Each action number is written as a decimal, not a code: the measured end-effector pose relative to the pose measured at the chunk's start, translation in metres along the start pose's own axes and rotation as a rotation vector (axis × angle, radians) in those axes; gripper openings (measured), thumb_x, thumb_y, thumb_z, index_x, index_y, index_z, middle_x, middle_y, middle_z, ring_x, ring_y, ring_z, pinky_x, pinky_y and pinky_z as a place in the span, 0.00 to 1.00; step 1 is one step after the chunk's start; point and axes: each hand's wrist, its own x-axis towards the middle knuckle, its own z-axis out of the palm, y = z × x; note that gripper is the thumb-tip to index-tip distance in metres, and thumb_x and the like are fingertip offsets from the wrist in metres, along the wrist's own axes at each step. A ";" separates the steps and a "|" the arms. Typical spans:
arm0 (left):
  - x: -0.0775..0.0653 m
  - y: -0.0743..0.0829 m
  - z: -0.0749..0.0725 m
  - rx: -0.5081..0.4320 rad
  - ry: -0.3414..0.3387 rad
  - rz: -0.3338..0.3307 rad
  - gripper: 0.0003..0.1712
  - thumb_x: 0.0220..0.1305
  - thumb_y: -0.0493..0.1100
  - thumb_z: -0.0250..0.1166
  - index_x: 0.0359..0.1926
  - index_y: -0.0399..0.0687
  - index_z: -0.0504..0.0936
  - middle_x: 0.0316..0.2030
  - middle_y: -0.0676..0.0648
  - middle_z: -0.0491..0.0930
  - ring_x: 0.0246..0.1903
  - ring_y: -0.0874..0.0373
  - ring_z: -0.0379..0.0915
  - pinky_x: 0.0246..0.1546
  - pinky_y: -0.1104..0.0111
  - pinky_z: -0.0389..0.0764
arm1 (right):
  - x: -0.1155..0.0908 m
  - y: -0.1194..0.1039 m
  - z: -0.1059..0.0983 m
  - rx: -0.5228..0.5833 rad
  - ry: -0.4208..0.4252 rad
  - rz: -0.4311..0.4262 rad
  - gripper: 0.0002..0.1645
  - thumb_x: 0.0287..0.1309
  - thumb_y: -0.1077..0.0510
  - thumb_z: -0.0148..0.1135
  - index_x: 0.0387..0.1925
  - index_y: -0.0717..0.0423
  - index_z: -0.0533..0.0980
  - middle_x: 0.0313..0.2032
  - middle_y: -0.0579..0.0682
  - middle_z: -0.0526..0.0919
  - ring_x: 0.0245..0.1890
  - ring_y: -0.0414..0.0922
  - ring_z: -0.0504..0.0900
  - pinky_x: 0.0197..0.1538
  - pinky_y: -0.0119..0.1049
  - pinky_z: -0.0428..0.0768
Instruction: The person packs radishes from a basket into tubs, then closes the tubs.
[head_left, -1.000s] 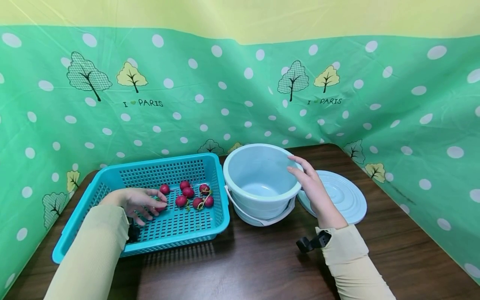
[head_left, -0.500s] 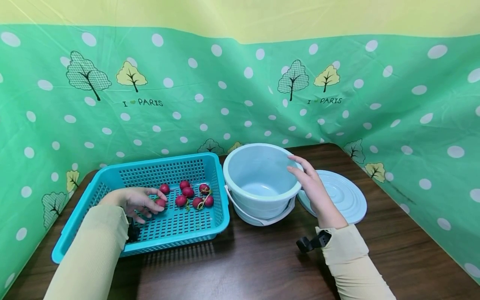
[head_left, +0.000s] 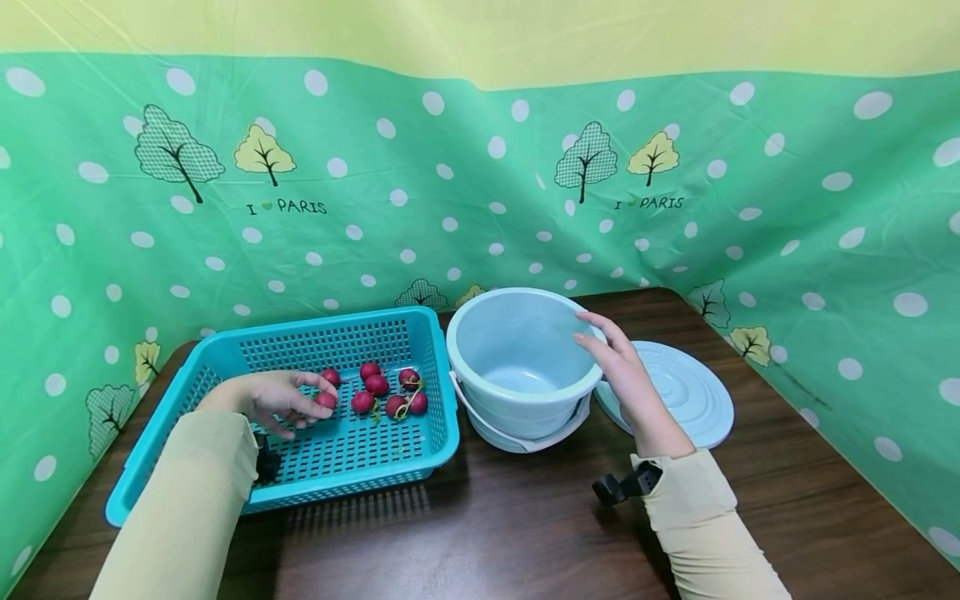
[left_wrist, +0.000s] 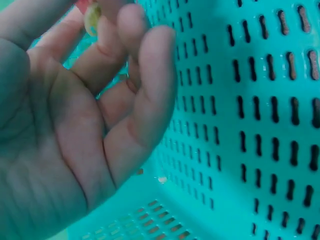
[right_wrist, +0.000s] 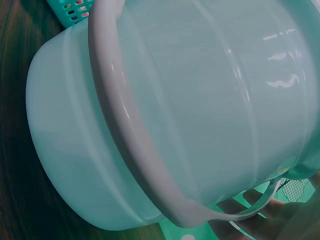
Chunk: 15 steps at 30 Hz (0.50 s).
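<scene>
In the head view my left hand [head_left: 281, 400] reaches into a turquoise perforated basket [head_left: 337, 482] and pinches a red radish [head_left: 326, 400] between thumb and fingertips. The left wrist view shows only a bit of that radish [left_wrist: 83, 5] and its pale stem end; the hand covers the rest. Several other radishes [head_left: 377, 385] lie to its right on the basket floor, some with stringy stems. My right hand [head_left: 618, 358] holds the right rim of a light blue bucket [head_left: 517, 407], with digits curled over the edge. The bucket stands upright, its inside bare.
A round light blue lid [head_left: 682, 396] lies on the brown wooden table [head_left: 510, 525], right of the bucket and partly behind the right wrist. The bucket's pale handle [right_wrist: 132, 125] hangs down its front. A green dotted cloth [head_left: 480, 183] closes off the back and sides.
My left fingers have closed around a radish and moved slightly up and right with it. The right hand and the bucket have stayed where they were.
</scene>
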 end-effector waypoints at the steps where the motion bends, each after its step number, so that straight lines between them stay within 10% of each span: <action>1: 0.000 0.001 0.000 -0.001 0.001 0.010 0.30 0.64 0.47 0.68 0.63 0.46 0.70 0.33 0.48 0.76 0.30 0.56 0.70 0.34 0.63 0.81 | 0.000 0.000 0.000 0.000 0.000 0.000 0.33 0.72 0.46 0.49 0.74 0.49 0.59 0.78 0.51 0.50 0.74 0.56 0.53 0.68 0.59 0.60; 15: -0.006 0.019 0.000 0.027 0.055 0.166 0.31 0.63 0.53 0.69 0.60 0.42 0.72 0.19 0.54 0.66 0.20 0.59 0.61 0.27 0.66 0.71 | 0.001 0.001 0.000 0.004 -0.007 -0.006 0.33 0.72 0.46 0.49 0.74 0.50 0.59 0.78 0.52 0.49 0.74 0.56 0.54 0.66 0.58 0.62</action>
